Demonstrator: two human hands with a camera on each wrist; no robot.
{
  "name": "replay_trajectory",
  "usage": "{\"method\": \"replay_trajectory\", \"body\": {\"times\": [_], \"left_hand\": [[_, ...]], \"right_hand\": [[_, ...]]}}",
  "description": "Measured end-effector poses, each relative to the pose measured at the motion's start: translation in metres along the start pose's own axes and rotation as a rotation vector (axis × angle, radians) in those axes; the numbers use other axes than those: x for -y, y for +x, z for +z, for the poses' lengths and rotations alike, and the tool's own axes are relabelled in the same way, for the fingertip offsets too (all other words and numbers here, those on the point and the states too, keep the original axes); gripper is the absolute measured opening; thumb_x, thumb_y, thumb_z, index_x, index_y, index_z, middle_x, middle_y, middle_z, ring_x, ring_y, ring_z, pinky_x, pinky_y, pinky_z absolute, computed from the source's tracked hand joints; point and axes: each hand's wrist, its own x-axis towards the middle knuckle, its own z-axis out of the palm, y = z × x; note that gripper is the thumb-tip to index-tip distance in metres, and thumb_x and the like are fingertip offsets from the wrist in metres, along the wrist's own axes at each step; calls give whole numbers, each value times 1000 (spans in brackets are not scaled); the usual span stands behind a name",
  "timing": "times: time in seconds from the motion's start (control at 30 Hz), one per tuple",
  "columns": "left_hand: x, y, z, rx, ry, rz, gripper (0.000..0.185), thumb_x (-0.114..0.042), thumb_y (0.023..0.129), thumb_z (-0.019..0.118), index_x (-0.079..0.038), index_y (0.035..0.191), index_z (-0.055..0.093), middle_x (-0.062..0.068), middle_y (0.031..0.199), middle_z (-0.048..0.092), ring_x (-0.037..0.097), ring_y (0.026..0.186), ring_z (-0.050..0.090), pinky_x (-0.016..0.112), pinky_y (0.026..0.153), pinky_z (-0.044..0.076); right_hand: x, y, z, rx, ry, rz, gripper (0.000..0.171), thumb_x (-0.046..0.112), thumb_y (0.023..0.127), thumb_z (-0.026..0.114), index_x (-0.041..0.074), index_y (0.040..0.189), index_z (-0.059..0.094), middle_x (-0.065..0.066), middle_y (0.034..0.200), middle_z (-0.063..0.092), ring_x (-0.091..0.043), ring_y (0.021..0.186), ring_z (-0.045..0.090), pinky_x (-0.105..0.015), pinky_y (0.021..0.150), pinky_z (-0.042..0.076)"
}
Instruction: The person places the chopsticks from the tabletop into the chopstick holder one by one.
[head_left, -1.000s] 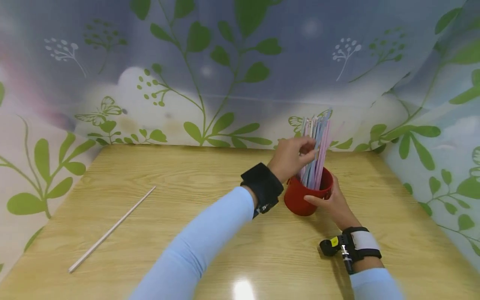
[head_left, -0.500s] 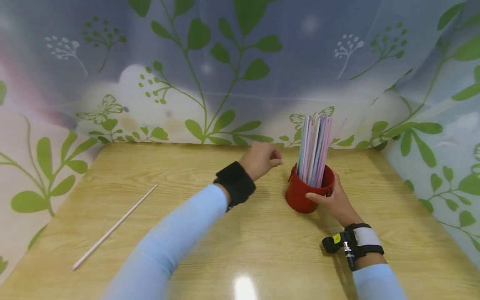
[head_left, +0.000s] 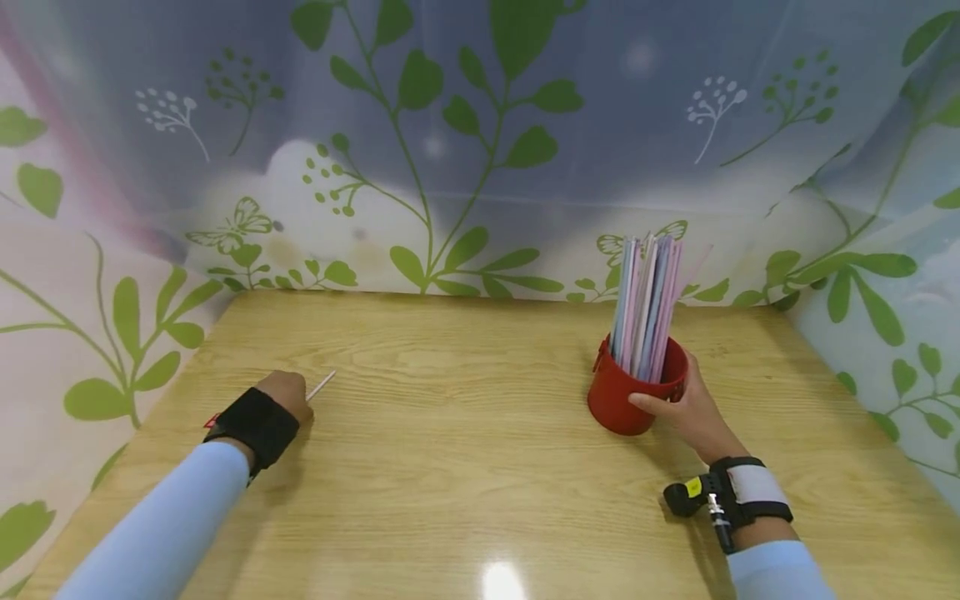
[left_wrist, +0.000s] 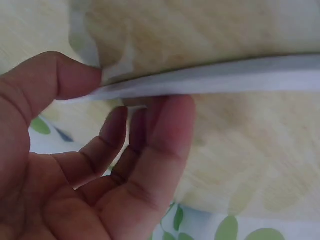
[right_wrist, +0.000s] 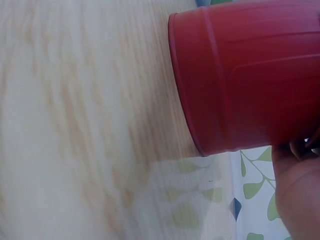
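Note:
A long, thin white straw (left_wrist: 240,77) lies at the left of the table, mostly covered by my left hand in the head view. My left hand (head_left: 288,396) has the straw between its thumb, on one edge, and its bent index finger (left_wrist: 172,125), on the other. Over on the right, a small red bucket (head_left: 618,400) stands upright with a bundle of pastel straws (head_left: 645,308) leaning in it. My right hand (head_left: 693,417) grips the bucket's right side, thumb across the front near the rim, other fingers hidden behind. Its bottom edge shows against the table in the right wrist view.
The wooden table (head_left: 450,400) meets a leaf-patterned cloth (head_left: 465,167) at its back and sides. Each wrist carries a black strap, and a small camera (head_left: 682,498) sticks out from the right one.
My left hand has left the straws in the bucket and swung across to the left, down onto the lone straw. The right hand keeps its hold on the bucket.

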Motion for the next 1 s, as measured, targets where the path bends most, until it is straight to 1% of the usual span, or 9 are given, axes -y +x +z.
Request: {"method": "replay_trajectory", "body": {"times": [0.17, 0.23, 0.37, 0.47, 0.53, 0.6, 0.77, 0.9, 1.0], "left_hand": [[-9, -11, -1, -235, 79, 143, 15, 7, 66, 48, 0, 53, 47, 13, 53, 50, 23, 48, 49, 36, 42, 40], [-13, -9, -2, -274, 100, 165, 16, 10, 67, 46, 0, 54, 46, 14, 53, 49, 23, 47, 49, 35, 41, 39], [-16, 16, -12, -175, 59, 127, 15, -1, 66, 55, -2, 53, 47, 10, 53, 49, 19, 47, 47, 32, 42, 38], [-36, 37, -44, -82, -62, 105, 21, -12, 64, 62, -5, 53, 47, 4, 51, 48, 14, 45, 46, 26, 43, 38], [-63, 40, -77, -89, -196, 124, 19, -15, 67, 62, -5, 58, 48, 3, 54, 49, 13, 46, 50, 24, 46, 41], [-94, 41, -109, -182, -337, 202, 15, -15, 69, 60, -7, 64, 49, 2, 58, 52, 10, 50, 53, 22, 49, 43], [-189, 31, -165, -545, -675, 566, 14, -12, 70, 60, -10, 81, 52, 0, 74, 58, 7, 64, 54, 17, 60, 44], [-264, 23, -160, -655, -786, 860, 17, -7, 71, 59, -6, 87, 51, 2, 77, 59, 5, 67, 55, 12, 63, 44], [-305, 25, -134, -607, -747, 939, 16, -9, 74, 55, -7, 88, 49, 2, 76, 57, 4, 68, 53, 9, 65, 40]], "right_hand": [[2, 3, -2, -14, -8, -15, 84, 24, 77, 60, 26, 133, -1, -10, 133, 22, -25, 117, 28, -40, 95, 31], [3, 4, -2, -13, -2, -23, 83, 23, 77, 60, 26, 133, 0, -9, 133, 23, -23, 117, 29, -35, 94, 32], [6, 5, -1, -8, 11, -24, 82, 22, 77, 60, 26, 133, 1, -9, 132, 24, -23, 117, 29, -39, 96, 30], [8, 5, -3, -10, 10, -20, 83, 23, 77, 60, 26, 133, 0, -10, 133, 23, -25, 118, 28, -49, 95, 26], [8, 6, -5, -14, 6, -22, 83, 23, 76, 61, 26, 133, -1, -11, 133, 22, -26, 118, 27, -49, 95, 26], [7, 6, -6, -20, 8, -18, 84, 24, 76, 61, 26, 133, -1, -12, 133, 22, -27, 119, 27, -50, 95, 25], [2, 2, -5, -31, 2, 3, 85, 24, 74, 63, 24, 133, 2, -11, 132, 23, -26, 118, 28, -46, 95, 28], [-2, 1, -1, -33, 2, 0, 82, 22, 75, 62, 23, 133, 4, -7, 131, 26, -19, 116, 31, -31, 93, 32], [-4, 2, 3, -23, 18, 1, 81, 22, 76, 62, 24, 133, 4, -7, 131, 26, -18, 115, 31, -30, 92, 32]]}}
